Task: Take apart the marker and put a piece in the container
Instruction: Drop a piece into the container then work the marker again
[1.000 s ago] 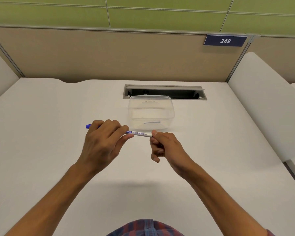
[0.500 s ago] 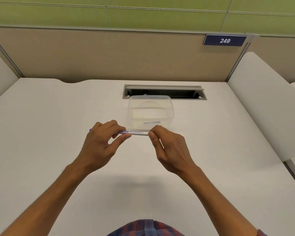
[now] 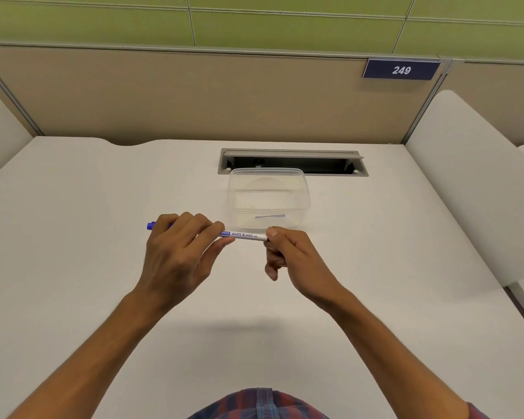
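A white whiteboard marker (image 3: pixel 244 235) with blue lettering is held level above the desk, between both hands. My left hand (image 3: pixel 180 252) wraps its left half, and a blue end (image 3: pixel 151 226) sticks out past the knuckles. My right hand (image 3: pixel 288 252) pinches the marker's right end, which is hidden inside the fingers. Just behind the marker stands a clear plastic container (image 3: pixel 268 199), open at the top, with a small grey strip visible at its near wall.
The white desk (image 3: pixel 73 237) has a grey cable slot (image 3: pixel 292 161) right behind the container. Beige partition panels close the back, and white curved dividers (image 3: pixel 466 182) rise on both sides. A plaid sleeve or shirt shows at the bottom edge.
The marker has shifted left, so its blue end shows again past my left hand. My right hand has rolled, thumb now on top of the marker's right end.
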